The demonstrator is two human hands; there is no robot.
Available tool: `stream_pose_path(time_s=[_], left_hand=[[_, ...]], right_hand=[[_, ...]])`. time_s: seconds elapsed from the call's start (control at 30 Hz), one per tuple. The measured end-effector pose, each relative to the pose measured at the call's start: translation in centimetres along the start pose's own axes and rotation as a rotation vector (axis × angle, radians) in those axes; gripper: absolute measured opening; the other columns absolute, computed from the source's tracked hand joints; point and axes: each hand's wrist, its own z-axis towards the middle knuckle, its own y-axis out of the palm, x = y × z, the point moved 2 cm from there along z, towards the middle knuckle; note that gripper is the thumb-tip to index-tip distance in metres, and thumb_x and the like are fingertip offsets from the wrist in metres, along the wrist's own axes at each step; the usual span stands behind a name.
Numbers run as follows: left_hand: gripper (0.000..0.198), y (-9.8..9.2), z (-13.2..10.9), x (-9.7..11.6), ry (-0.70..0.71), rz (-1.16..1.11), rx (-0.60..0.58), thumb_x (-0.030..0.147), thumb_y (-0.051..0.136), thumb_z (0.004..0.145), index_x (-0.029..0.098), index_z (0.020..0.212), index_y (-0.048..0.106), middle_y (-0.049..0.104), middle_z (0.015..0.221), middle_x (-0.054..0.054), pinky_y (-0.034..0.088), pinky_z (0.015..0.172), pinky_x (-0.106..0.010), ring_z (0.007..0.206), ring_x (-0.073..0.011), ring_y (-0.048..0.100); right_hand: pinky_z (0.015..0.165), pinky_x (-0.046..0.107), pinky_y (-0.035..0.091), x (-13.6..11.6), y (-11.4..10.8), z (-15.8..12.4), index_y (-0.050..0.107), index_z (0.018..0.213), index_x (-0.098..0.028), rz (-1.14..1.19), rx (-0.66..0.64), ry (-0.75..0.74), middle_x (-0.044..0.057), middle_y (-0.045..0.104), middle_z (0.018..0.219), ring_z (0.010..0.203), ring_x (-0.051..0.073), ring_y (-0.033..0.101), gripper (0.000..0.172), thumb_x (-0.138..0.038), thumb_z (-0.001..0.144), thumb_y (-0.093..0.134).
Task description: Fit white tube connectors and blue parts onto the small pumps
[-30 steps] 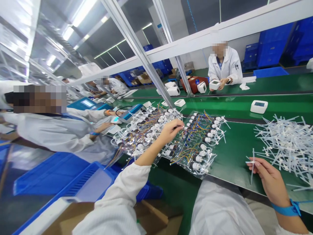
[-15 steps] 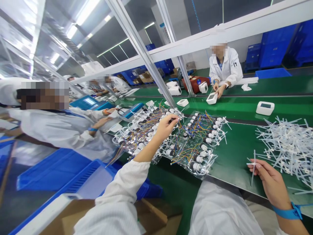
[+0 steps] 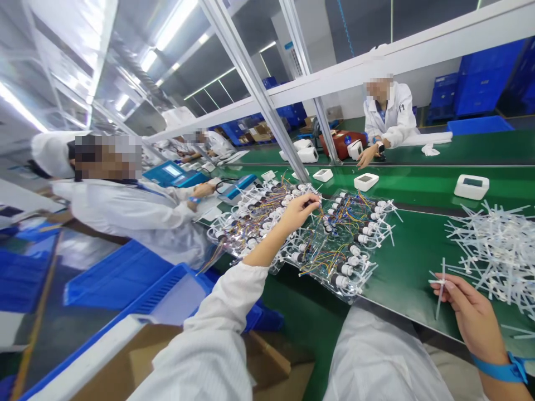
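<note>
My left hand (image 3: pixel 302 211) reaches over the small black-and-white pumps (image 3: pixel 343 269), its fingers pinched together at the far side. What lies in that pinch is hidden by the fingers. The pumps lie in rows on clear plastic trays, with coloured wires and translucent tubes attached. Close to the front edge of the green table, my right hand (image 3: pixel 474 314) pinches a cross-shaped tube fitting (image 3: pixel 442 283) with thin translucent arms. Beyond that hand is a big heap of similar tube fittings (image 3: pixel 497 250).
White devices with dark screens (image 3: pixel 471 186) sit on the green conveyor (image 3: pixel 418 178). A metal post (image 3: pixel 267 106) rises behind the pumps. One co-worker (image 3: pixel 390 114) stands opposite, another (image 3: pixel 125 211) sits left. Blue bins (image 3: pixel 112 273) and a cardboard box (image 3: pixel 137 362) are low left.
The view has swung slightly left, so everything sits further right. The co-worker opposite has let go of a white device, which now lies on the conveyor. My hands keep their poses.
</note>
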Motion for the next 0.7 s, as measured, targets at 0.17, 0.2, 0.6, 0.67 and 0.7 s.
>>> stream_pose_path(time_s=[0.17, 0.2, 0.6, 0.67, 0.7], left_hand=[[0.032, 2.9, 1.2, -0.7, -0.019, -0.05, -0.186, 0.047, 0.067, 0.1, 0.019, 0.108, 0.079, 0.08, 0.11, -0.008, 0.056, 0.101, -0.038, 0.105, -0.0249, 0.072], [0.03, 3.7, 1.4, -0.9, -0.022, -0.062, -0.235, 0.046, 0.069, 0.1, 0.019, 0.107, 0.08, 0.081, 0.11, -0.008, 0.057, 0.099, -0.037, 0.104, -0.0246, 0.073], [0.03, 5.1, -0.8, -5.5, 0.009, -0.057, -0.248, 0.032, 0.054, 0.107, 0.017, 0.121, 0.077, 0.078, 0.122, -0.011, 0.056, 0.104, -0.038, 0.11, -0.024, 0.072], [0.024, 4.1, -1.6, -6.1, 0.039, -0.03, -0.264, 0.027, 0.057, 0.104, 0.018, 0.112, 0.078, 0.078, 0.115, -0.01, 0.055, 0.105, -0.039, 0.108, -0.0243, 0.072], [0.022, 3.7, -2.0, -6.2, 0.058, -0.024, -0.294, 0.025, 0.059, 0.102, 0.018, 0.108, 0.079, 0.079, 0.11, -0.009, 0.055, 0.103, -0.038, 0.105, -0.0239, 0.072]], right_hand=[[0.074, 0.036, 0.066, 0.0, 0.0, 0.1, 0.088, 0.117, -0.021, 0.021, 0.022, -0.002, 0.012, 0.085, 0.11, 0.089, 0.028, 0.078, 0.046, -0.059, 0.092, 0.085], [0.074, 0.035, 0.066, 0.1, 0.0, 0.1, 0.088, 0.116, -0.021, 0.029, 0.028, -0.001, 0.012, 0.085, 0.11, 0.088, 0.028, 0.077, 0.046, -0.06, 0.092, 0.086], [0.075, 0.034, 0.065, -0.3, 0.3, 0.2, 0.088, 0.112, -0.021, 0.044, 0.071, 0.055, 0.012, 0.085, 0.103, 0.084, 0.025, 0.074, 0.053, -0.066, 0.084, 0.09], [0.075, 0.036, 0.065, -0.4, 0.2, 0.3, 0.088, 0.112, -0.02, 0.031, 0.076, 0.049, 0.012, 0.085, 0.104, 0.084, 0.026, 0.075, 0.053, -0.066, 0.085, 0.089], [0.075, 0.036, 0.065, -0.4, 0.2, 0.3, 0.087, 0.113, -0.02, 0.012, 0.072, 0.041, 0.012, 0.086, 0.105, 0.083, 0.026, 0.076, 0.053, -0.066, 0.086, 0.088]])
